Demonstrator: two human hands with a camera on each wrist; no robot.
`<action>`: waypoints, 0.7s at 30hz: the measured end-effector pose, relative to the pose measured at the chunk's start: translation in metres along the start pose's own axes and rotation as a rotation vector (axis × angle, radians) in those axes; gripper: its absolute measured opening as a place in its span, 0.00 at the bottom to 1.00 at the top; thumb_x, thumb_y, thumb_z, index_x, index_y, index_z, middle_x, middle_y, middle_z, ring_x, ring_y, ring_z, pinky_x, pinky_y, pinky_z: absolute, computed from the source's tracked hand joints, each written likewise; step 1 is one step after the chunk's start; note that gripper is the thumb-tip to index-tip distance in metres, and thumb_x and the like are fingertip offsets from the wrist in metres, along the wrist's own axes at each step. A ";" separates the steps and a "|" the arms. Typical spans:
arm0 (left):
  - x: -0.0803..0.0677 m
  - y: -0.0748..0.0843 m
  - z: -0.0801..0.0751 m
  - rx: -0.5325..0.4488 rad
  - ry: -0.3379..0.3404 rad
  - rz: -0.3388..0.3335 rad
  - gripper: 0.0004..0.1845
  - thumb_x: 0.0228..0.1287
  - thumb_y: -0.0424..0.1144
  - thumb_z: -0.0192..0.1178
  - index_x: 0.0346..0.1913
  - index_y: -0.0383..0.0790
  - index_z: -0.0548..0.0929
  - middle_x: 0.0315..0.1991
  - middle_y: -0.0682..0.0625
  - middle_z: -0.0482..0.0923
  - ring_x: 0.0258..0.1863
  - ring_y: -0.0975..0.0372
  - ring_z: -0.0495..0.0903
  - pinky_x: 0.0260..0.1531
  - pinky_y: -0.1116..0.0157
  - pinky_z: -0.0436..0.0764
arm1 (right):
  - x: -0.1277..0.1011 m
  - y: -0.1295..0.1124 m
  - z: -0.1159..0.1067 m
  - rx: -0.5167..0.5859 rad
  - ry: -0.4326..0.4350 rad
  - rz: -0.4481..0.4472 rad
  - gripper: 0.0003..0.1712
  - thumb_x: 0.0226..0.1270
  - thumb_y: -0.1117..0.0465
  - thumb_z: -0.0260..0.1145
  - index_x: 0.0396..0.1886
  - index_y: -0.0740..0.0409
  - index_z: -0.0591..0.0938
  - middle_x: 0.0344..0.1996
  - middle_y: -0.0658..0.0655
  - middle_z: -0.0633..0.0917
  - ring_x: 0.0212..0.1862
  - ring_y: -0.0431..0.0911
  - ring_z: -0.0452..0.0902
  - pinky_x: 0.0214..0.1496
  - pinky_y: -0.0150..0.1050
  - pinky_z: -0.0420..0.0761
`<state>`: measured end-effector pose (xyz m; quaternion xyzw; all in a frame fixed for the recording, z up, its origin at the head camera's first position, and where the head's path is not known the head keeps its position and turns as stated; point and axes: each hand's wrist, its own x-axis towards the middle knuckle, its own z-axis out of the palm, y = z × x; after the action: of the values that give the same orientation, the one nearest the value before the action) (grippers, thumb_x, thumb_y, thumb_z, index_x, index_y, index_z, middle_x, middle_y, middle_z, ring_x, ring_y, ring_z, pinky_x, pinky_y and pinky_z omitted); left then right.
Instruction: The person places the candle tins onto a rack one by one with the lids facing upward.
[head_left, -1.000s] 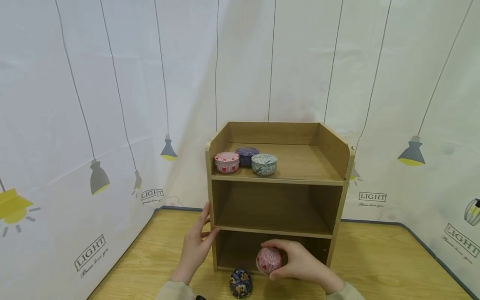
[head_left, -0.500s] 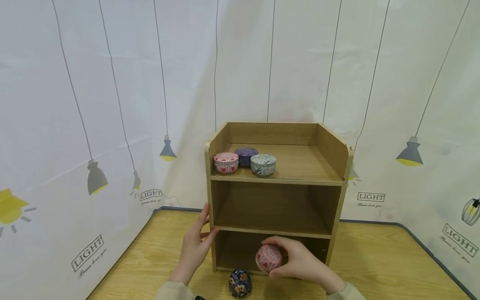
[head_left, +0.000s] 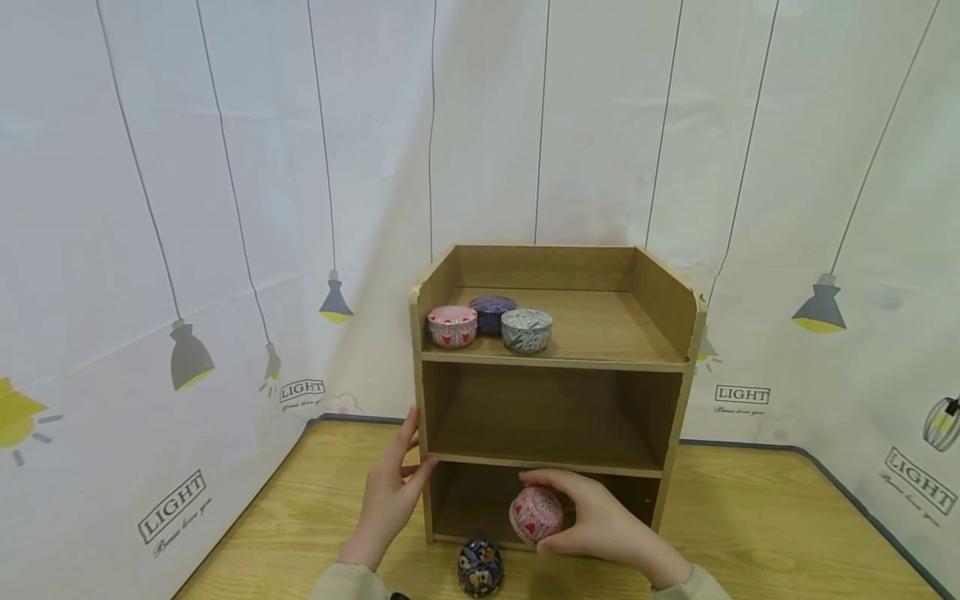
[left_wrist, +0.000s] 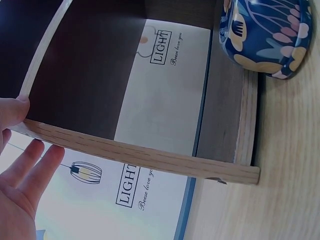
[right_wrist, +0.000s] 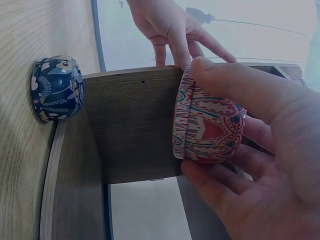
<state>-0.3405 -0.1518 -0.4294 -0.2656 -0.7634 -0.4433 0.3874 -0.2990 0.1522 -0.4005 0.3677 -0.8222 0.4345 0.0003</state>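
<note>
Shelf unit (head_left: 555, 333): matt wood-grain board, raw pale edge. Desk (head_left: 750, 533): light wood grain, smooth. Red patterned tin (right_wrist: 207, 122): smooth printed metal, slight sheen. Blue floral tin (left_wrist: 265, 35): glossy printed finish. Backdrop (head_left: 225, 167): matt printed cloth, creased.

Left hand (head_left: 390, 498): fingers straight, pointing up, thumb spread to the right. Right hand (head_left: 600, 521): fingers and thumb curled in a grip, palm facing left.
</note>
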 end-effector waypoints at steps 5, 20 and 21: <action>0.000 0.001 0.000 0.002 -0.003 0.000 0.44 0.57 0.25 0.67 0.75 0.45 0.60 0.64 0.42 0.72 0.52 0.49 0.79 0.32 0.64 0.86 | 0.000 -0.002 -0.001 -0.033 0.014 -0.022 0.41 0.51 0.53 0.78 0.66 0.43 0.73 0.61 0.50 0.76 0.55 0.43 0.75 0.51 0.37 0.81; 0.000 -0.001 0.000 0.006 -0.004 0.011 0.44 0.57 0.25 0.67 0.75 0.45 0.60 0.64 0.43 0.72 0.52 0.49 0.79 0.31 0.62 0.86 | 0.001 -0.009 -0.002 -0.115 0.050 -0.046 0.42 0.49 0.53 0.80 0.66 0.42 0.72 0.58 0.49 0.76 0.53 0.43 0.75 0.48 0.37 0.81; 0.000 -0.001 0.000 0.008 -0.002 0.013 0.44 0.57 0.25 0.67 0.75 0.45 0.60 0.64 0.42 0.72 0.52 0.49 0.79 0.31 0.63 0.86 | 0.001 -0.009 -0.002 -0.116 0.050 -0.045 0.42 0.49 0.53 0.80 0.66 0.41 0.72 0.58 0.48 0.76 0.52 0.43 0.75 0.48 0.37 0.81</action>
<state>-0.3416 -0.1524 -0.4301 -0.2695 -0.7639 -0.4373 0.3906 -0.2949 0.1495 -0.3921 0.3743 -0.8373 0.3952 0.0521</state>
